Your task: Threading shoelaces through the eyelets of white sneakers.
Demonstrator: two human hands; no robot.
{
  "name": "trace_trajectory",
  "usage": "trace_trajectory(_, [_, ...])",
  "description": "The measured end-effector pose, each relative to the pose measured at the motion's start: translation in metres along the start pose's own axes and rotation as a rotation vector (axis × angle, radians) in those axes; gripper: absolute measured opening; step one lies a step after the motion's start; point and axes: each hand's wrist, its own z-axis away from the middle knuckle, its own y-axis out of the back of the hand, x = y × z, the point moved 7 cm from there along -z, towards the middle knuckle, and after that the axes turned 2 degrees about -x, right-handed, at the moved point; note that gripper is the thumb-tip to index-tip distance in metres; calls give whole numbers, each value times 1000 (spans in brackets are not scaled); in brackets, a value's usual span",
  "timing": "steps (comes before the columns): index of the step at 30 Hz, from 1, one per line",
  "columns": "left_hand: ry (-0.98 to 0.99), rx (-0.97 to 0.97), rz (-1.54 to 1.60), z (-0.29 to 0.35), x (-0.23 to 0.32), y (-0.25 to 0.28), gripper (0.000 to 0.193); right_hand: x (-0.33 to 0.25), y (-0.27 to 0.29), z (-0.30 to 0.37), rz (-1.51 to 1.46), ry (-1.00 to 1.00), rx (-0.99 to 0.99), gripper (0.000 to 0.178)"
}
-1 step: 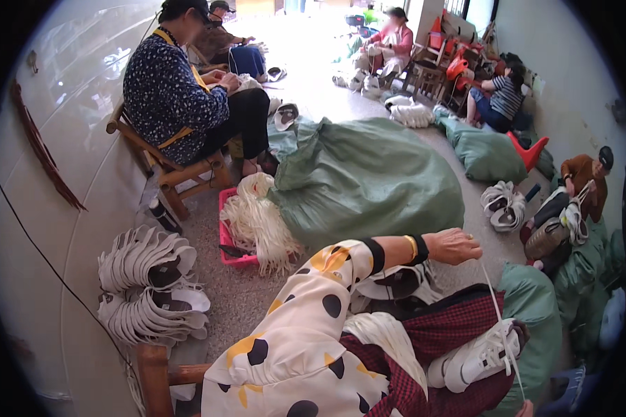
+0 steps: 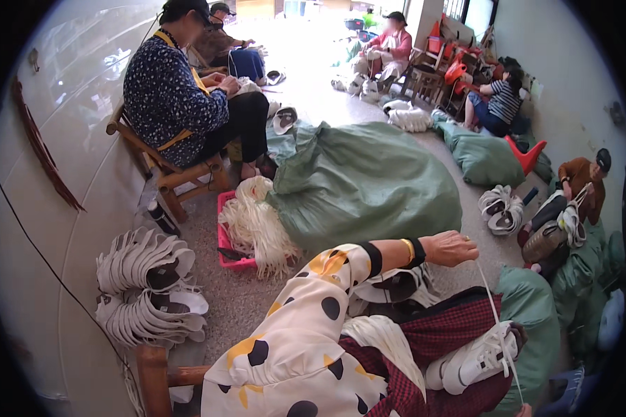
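Observation:
A white shoe upper (image 2: pixel 469 358) with lacing lies on the red-and-black plaid cloth over my lap. My left hand (image 2: pixel 452 248), stretched out beyond the shoe, pinches one end of a white shoelace (image 2: pixel 494 313). The lace runs taut down past the shoe to the bottom edge, where just the fingertips of my right hand (image 2: pixel 525 411) show, closed on it. A bundle of loose white laces (image 2: pixel 384 340) rests on the plaid cloth (image 2: pixel 452 323) beside the shoe. More shoe uppers (image 2: pixel 393 286) sit beneath my left forearm, partly hidden by it.
Ahead lies a big green sack (image 2: pixel 375 184), with a pink basket (image 2: pixel 227 260) of white laces at its left. Nested shoe uppers (image 2: pixel 149 288) stand at left. A green bag (image 2: pixel 532 326) is at my right. Several people sit working around the room; a bamboo chair (image 2: pixel 177 182) holds one.

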Motion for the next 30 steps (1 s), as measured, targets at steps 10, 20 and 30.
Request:
trace_trajectory(10, [80, 63, -420, -25, 33, 14, 8, -66, 71, 0, 13, 66, 744, 20])
trace_trajectory(20, [62, 140, 608, -127, 123, 8, 21, -122, 17, -57, -1194, -351, 419, 15])
trace_trajectory(30, [50, -224, 790, -168, 180, -37, 17, -144, -11, -67, -1418, -305, 311, 17])
